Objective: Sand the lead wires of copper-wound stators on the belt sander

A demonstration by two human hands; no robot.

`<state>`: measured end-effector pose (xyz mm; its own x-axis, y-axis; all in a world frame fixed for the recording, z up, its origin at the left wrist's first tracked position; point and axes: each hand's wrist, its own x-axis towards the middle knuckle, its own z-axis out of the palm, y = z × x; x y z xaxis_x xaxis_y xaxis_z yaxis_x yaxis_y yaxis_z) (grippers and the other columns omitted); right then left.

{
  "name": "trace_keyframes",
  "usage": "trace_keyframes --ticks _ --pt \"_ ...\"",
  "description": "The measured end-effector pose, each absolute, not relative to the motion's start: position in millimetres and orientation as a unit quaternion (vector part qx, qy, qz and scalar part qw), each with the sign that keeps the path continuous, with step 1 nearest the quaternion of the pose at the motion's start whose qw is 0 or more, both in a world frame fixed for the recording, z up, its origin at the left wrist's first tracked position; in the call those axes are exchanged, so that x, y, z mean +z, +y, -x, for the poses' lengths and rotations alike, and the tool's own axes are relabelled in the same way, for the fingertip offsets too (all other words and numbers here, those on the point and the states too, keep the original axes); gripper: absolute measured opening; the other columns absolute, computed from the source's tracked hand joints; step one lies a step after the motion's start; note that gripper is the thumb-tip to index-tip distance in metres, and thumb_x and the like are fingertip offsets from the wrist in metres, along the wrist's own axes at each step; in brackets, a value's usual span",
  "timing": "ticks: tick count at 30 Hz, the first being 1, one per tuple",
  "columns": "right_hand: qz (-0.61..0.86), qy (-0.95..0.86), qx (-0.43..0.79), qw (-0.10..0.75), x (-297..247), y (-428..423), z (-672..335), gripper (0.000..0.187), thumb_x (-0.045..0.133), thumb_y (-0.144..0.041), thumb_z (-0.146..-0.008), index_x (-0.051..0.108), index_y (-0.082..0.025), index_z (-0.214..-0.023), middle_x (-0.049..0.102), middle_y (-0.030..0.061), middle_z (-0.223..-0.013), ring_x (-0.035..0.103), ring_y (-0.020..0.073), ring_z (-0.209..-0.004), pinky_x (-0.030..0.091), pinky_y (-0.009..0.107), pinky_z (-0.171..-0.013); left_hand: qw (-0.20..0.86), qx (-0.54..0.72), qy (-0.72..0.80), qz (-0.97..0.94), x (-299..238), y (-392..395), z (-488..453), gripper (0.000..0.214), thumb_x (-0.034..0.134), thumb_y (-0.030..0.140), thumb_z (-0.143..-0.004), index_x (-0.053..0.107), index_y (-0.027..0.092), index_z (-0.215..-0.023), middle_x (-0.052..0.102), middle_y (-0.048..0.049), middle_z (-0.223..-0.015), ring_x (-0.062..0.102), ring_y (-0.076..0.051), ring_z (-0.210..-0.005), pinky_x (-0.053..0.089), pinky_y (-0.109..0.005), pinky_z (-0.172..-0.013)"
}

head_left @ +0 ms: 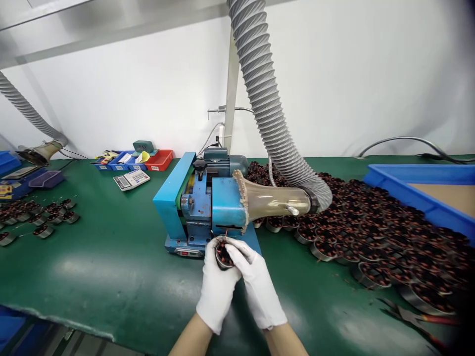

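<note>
A round motor stator (223, 255), with a metal ring outside and dark, copper-wound coils inside, is held in front of the blue belt machine (198, 198). My left hand (217, 284), in a white glove, wraps around its left side and underneath. From the right, my gloved right hand (254, 277) closes its thumb and fingers on the stator's rim, near a short copper lead wire (226, 233) that sticks up toward the machine's slotted blue cover (228, 205). The fingertips partly hide the stator's edge.
Many similar stators (345, 222) crowd the green table (122, 267) on the right, with pliers (411, 316) near them. A clear funnel (274, 200) joins a grey hose (263, 84). A blue tray (419, 198) stands far right; a calculator (131, 180) and small bins (159, 160) lie left.
</note>
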<state>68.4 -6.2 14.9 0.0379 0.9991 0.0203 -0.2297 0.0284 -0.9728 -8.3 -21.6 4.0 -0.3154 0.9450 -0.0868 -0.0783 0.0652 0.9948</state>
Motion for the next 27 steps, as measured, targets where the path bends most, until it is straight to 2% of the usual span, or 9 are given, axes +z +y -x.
trace_keyframes --ticks 4,10,17,27 --pt "0.449 -0.400 0.538 0.591 10.0 9.9 -70.0 0.025 0.073 -0.037 -0.068 0.076 -0.019 -0.084 0.075 0.0090 -0.093 0.067 0.0278 -0.093 0.049 0.043 -0.091 0.439 0.584 0.559 -0.391 8.4 -4.9 3.2 0.045 0.062 0.005 -0.061 0.055 0.020 -0.102 0.061 -0.0061 -0.107 0.061 -0.019 -0.100 0.046 -0.033 -0.092" --pt "0.446 -0.372 0.543 0.607 4.3 10.7 -76.6 0.027 0.071 -0.040 -0.069 0.076 -0.019 -0.085 0.076 0.0087 -0.093 0.068 0.0276 -0.090 0.050 0.043 -0.089 0.439 0.584 0.553 -0.402 16.0 -1.3 -2.7 0.047 0.065 -0.002 -0.053 0.060 0.021 -0.094 0.058 -0.0035 -0.101 0.061 -0.019 -0.095 0.048 -0.031 -0.089" --pt "0.446 -0.404 0.540 0.588 16.5 10.1 -75.3 0.027 0.074 -0.040 -0.065 0.077 -0.017 -0.078 0.076 0.0105 -0.088 0.068 0.0299 -0.086 0.052 0.045 -0.085 0.437 0.619 0.548 -0.356 10.3 -6.8 -10.0 0.043 0.067 0.007 -0.064 0.055 0.021 -0.103 0.064 -0.0054 -0.101 0.064 -0.019 -0.096 0.049 -0.033 -0.089" --pt "0.444 -0.401 0.527 0.604 13.6 13.5 -70.4 0.027 0.070 -0.039 -0.070 0.076 -0.016 -0.082 0.076 0.0103 -0.092 0.068 0.0291 -0.089 0.051 0.045 -0.088 0.452 0.635 0.518 -0.352 14.0 5.4 -3.6 0.041 0.064 0.001 -0.057 0.056 0.020 -0.093 0.063 -0.0054 -0.097 0.065 -0.019 -0.091 0.049 -0.032 -0.087"
